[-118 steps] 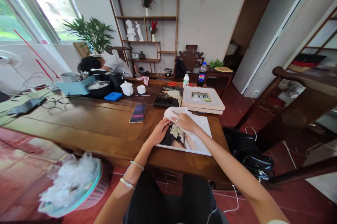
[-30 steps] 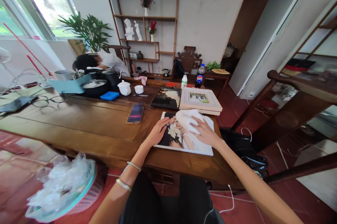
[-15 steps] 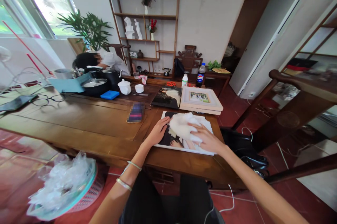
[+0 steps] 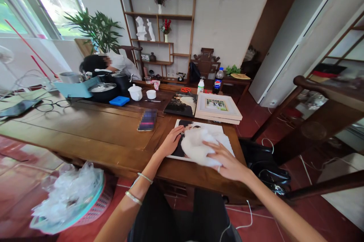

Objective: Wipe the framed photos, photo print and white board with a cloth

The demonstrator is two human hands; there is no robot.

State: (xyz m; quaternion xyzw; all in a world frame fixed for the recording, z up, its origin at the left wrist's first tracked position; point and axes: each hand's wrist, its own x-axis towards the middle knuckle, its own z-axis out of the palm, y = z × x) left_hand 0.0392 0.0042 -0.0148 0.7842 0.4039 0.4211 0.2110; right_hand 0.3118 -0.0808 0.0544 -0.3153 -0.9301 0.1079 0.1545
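A large photo print (image 4: pixel 209 127) lies flat near the front right corner of the wooden table (image 4: pixel 93 128). My left hand (image 4: pixel 170 142) rests flat on the print's left edge, fingers stretched out. My right hand (image 4: pixel 226 162) presses a crumpled white cloth (image 4: pixel 196 146) onto the print's near part, fingers spread over it. The cloth hides much of the picture.
Behind the print lie a dark photo (image 4: pixel 182 104) and a white framed picture (image 4: pixel 217 106). A phone (image 4: pixel 148 120), a teapot (image 4: pixel 135 92), pots and a Pepsi bottle (image 4: pixel 218 80) stand further back. A person sits at the far left. A basket of plastic (image 4: pixel 68 200) sits on the floor.
My right hand has dragged the cloth from the print's far edge toward me, down to its near edge. My left hand has stayed on the left edge.
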